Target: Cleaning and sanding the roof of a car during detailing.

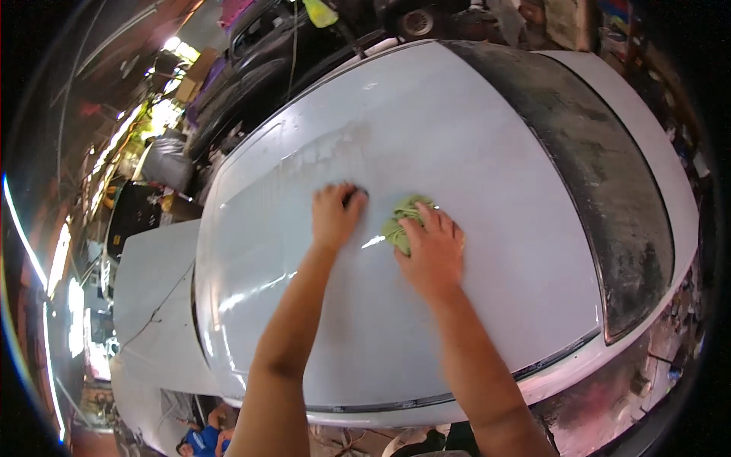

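Observation:
Both my arms reach out over the white roof (464, 129) of a car. My right hand (438, 251) presses a crumpled green cloth (403, 217) against the roof panel, fingers bent over it. To its left, my left hand (335, 217) rests on the same panel with its fingers curled. Something small and dark (363, 193) shows at its thumb side, mostly covered by the fingers, so its kind cannot be made out. A dull, wet-looking smear (327, 152) marks the paint beyond the left hand.
A dusty dark rear or front window (586, 152) adjoins the roof on the right. The white hood or trunk (156, 289) lies left, with a thin cord across it. A black vehicle (266, 61) stands beyond. A person in blue (202, 440) is at the lower left.

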